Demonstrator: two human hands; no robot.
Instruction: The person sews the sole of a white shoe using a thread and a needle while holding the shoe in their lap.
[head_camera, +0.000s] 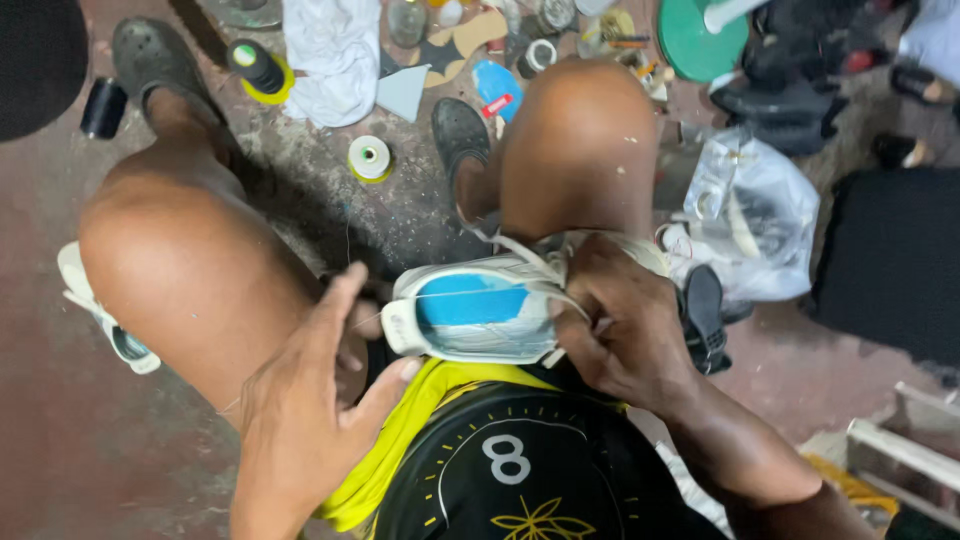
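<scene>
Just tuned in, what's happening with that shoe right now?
A seated person holds a white shoe with a blue patch sole-up between the knees. The right hand grips its heel end by the laces, while the left hand is at the toe end, apparently pulling a thin thread that runs across the sole. Thread spools and scraps lie on the floor ahead.

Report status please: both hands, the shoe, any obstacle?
Left hand open, fingertips at the thread by the toe. Right hand gripping the white and blue shoe across the knees. Nothing blocking it.
</scene>
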